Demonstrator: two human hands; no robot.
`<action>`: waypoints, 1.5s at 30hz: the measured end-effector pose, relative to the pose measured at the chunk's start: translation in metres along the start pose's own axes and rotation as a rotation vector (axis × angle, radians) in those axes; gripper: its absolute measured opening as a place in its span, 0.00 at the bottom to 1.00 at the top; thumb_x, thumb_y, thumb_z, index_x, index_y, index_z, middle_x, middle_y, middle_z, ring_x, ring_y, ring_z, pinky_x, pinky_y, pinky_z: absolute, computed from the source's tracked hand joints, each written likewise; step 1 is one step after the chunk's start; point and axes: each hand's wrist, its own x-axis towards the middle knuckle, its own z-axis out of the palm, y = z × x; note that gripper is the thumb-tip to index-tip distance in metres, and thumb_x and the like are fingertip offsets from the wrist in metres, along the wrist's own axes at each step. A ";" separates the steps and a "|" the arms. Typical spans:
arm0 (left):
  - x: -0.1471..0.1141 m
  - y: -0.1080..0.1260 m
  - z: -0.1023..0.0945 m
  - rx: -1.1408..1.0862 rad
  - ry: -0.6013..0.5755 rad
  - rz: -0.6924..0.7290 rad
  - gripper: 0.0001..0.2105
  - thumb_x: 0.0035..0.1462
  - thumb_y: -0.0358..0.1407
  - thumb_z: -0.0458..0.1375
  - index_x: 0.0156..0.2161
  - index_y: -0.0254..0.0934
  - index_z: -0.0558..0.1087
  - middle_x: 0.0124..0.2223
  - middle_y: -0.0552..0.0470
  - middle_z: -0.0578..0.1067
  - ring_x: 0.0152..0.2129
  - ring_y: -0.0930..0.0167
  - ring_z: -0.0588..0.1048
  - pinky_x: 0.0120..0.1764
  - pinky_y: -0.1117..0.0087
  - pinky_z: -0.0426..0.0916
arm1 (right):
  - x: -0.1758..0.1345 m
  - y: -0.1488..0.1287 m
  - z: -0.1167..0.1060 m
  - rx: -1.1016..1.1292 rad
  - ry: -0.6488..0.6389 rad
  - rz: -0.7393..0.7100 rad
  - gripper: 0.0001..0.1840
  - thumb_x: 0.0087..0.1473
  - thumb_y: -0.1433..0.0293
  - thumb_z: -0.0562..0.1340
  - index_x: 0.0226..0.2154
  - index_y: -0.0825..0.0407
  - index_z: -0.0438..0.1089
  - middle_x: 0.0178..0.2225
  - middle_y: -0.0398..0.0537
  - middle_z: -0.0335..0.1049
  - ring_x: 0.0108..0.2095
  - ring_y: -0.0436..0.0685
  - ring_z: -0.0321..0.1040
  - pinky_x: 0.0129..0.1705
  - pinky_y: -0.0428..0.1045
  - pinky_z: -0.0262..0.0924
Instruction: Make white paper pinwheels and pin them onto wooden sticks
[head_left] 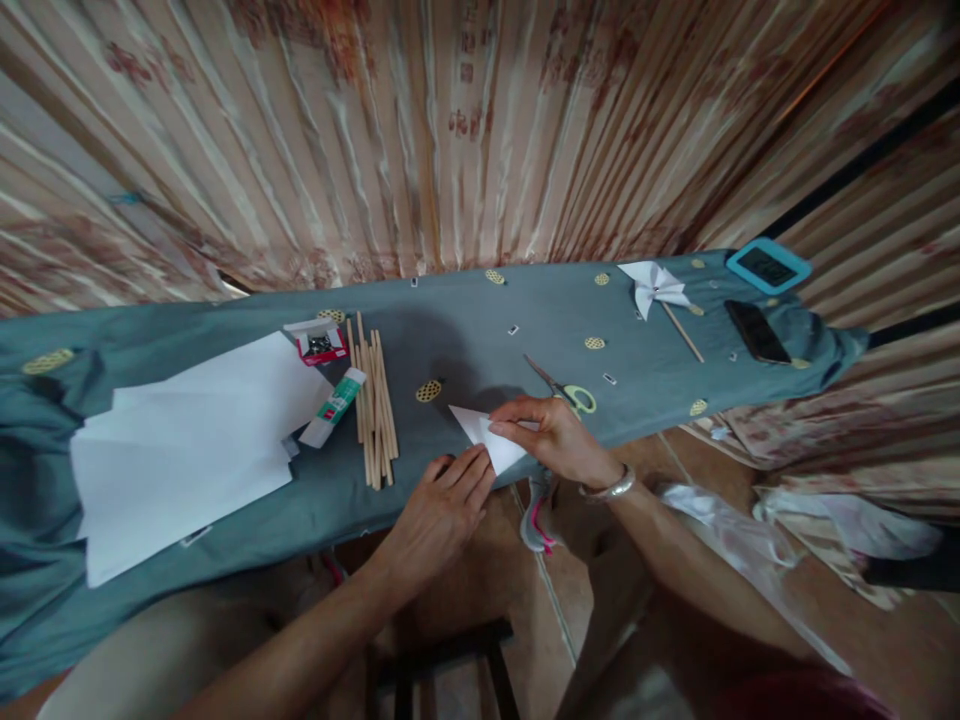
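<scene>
A folded white paper [504,450] lies at the table's front edge, with one pointed corner toward the left. My right hand [559,435], wearing a silver bangle [611,487], pinches its upper right part between thumb and fingers. My left hand [450,497] holds the lower left side, fingers close together over the edge; its fingertips are partly hidden. Just beyond my right hand rest scissors [577,397] with yellow-green handles, blades pointing left. Farther right lies a white paper pinwheel [655,287] on a wooden stick [684,333].
Left on the blue-grey tablecloth [465,310] are white paper sheets [195,450], a red box of small metal pieces [321,345], a green-and-white glue box [334,408] and several wooden sticks [375,405]. A phone [757,332] and blue-framed clock [769,267] sit right. Curtains [450,130] hang behind.
</scene>
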 end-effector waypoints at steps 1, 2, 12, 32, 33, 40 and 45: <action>0.000 -0.001 -0.002 -0.014 -0.009 -0.009 0.16 0.62 0.34 0.54 0.54 0.32 0.67 0.56 0.43 0.72 0.56 0.63 0.66 0.51 0.61 0.60 | 0.002 0.000 0.003 -0.024 0.001 0.002 0.07 0.56 0.68 0.63 0.33 0.52 0.77 0.32 0.46 0.77 0.32 0.53 0.72 0.37 0.48 0.63; 0.000 -0.002 -0.004 -0.029 -0.020 -0.022 0.15 0.62 0.34 0.53 0.53 0.34 0.67 0.56 0.43 0.72 0.56 0.63 0.66 0.51 0.61 0.60 | 0.004 0.000 0.006 -0.054 0.004 -0.002 0.07 0.56 0.68 0.63 0.33 0.52 0.77 0.32 0.46 0.77 0.32 0.53 0.72 0.36 0.48 0.63; 0.000 -0.008 -0.017 -0.151 -0.064 -0.072 0.14 0.62 0.33 0.53 0.52 0.35 0.67 0.57 0.40 0.69 0.56 0.61 0.66 0.49 0.58 0.61 | 0.021 0.007 0.026 -0.415 0.001 -0.134 0.13 0.59 0.69 0.59 0.47 0.55 0.71 0.34 0.51 0.76 0.37 0.58 0.71 0.43 0.53 0.65; -0.004 -0.007 -0.014 -0.231 -0.095 -0.107 0.17 0.60 0.29 0.53 0.55 0.33 0.64 0.56 0.42 0.69 0.54 0.61 0.66 0.52 0.58 0.60 | 0.016 0.013 0.044 -0.542 0.139 -0.271 0.16 0.62 0.66 0.55 0.50 0.55 0.68 0.34 0.52 0.75 0.36 0.61 0.68 0.41 0.55 0.61; -0.004 -0.006 -0.015 -0.233 -0.099 -0.106 0.18 0.60 0.29 0.53 0.55 0.33 0.64 0.56 0.42 0.69 0.54 0.61 0.66 0.53 0.58 0.60 | 0.016 0.013 0.045 -0.540 0.146 -0.268 0.17 0.62 0.66 0.56 0.51 0.55 0.67 0.34 0.52 0.75 0.36 0.61 0.68 0.41 0.55 0.61; -0.003 -0.006 -0.015 -0.232 -0.113 -0.110 0.18 0.60 0.29 0.53 0.55 0.33 0.64 0.55 0.41 0.70 0.54 0.61 0.65 0.53 0.57 0.60 | 0.014 0.016 0.048 -0.516 0.165 -0.235 0.18 0.63 0.65 0.55 0.53 0.52 0.66 0.35 0.51 0.75 0.38 0.61 0.67 0.43 0.56 0.61; -0.003 -0.005 -0.017 -0.236 -0.112 -0.105 0.17 0.60 0.29 0.53 0.55 0.33 0.64 0.54 0.41 0.69 0.54 0.61 0.65 0.53 0.58 0.60 | 0.015 0.016 0.048 -0.511 0.174 -0.246 0.17 0.62 0.65 0.55 0.51 0.54 0.67 0.34 0.51 0.75 0.37 0.61 0.68 0.42 0.56 0.61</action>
